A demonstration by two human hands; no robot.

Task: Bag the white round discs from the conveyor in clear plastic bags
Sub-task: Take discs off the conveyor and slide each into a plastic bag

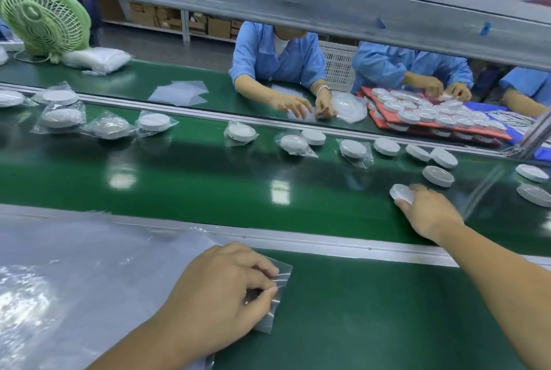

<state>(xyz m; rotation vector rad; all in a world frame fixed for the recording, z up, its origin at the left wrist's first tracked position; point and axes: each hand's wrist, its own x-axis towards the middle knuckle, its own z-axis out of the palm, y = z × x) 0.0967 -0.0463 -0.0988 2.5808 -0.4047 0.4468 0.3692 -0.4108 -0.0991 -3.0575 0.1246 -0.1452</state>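
Note:
My right hand [429, 210] reaches onto the green conveyor belt [208, 185] and grips a white round disc [402, 193] at its fingertips. Near me, my left hand [220, 295] pinches a small clear plastic bag [275, 304] flat on the green bench top. Several bare white discs [438, 176] lie on the belt at the right. Several discs in clear bags [153, 122] lie along the belt's far side toward the left.
A pile of clear bags [74, 274] covers the bench at my left. Across the belt, people in blue coats [277, 56] handle bags beside red trays of discs [432, 116]. A green fan [44, 18] stands far left. A metal rail [328, 246] edges the belt.

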